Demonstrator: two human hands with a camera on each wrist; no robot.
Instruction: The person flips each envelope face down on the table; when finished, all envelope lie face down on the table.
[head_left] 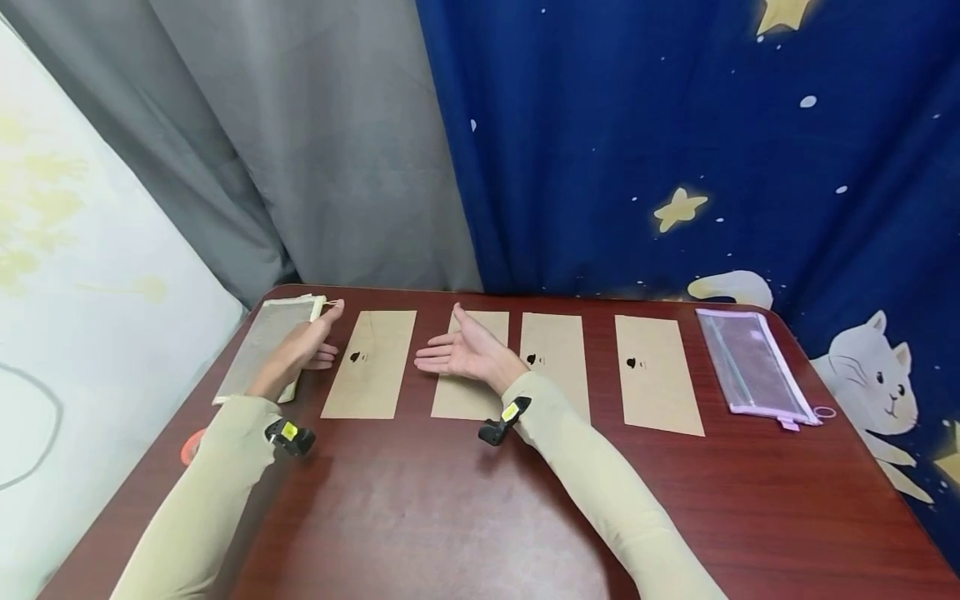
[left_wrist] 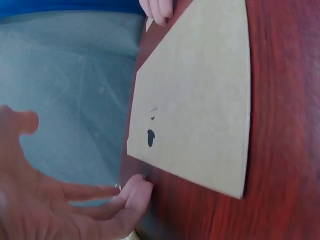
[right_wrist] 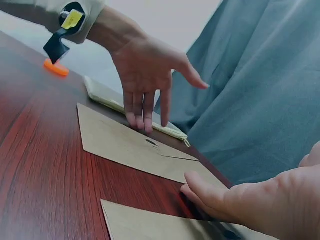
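Apparently the step in hand is a reach or a gesture around the leftmost paper [head_left: 382, 383], which lies flat on the table [head_left: 420, 500] between the two hands. The left hand [head_left: 300, 346] hangs beside its left edge with straight fingers and nothing in its grasp, overlapping the grey pouch [head_left: 264, 333] in the head view. The right hand [head_left: 472, 348], palm turned inward and fingers extended, is likewise bare, over the second paper [head_left: 457, 400]; whether it touches that paper I cannot tell. If a piece is to be picked up, the next move would call for lowering the fingers to an edge and pinching, since a thin flat sheet offers little to hold. The four papers, counting the third [head_left: 562, 350] and the fourth [head_left: 656, 375], are tan, matt and oblong, with crisp straight edges and a small black hat-like print. The grey pouch looks like soft mesh with a cream border; the purple pouch [head_left: 753, 358] at the far right is see-through, with a lilac trim and a ring at one corner. Reddish wood grain runs through the table's smooth, slightly glossy top, against which the paper looks dry and stiff.
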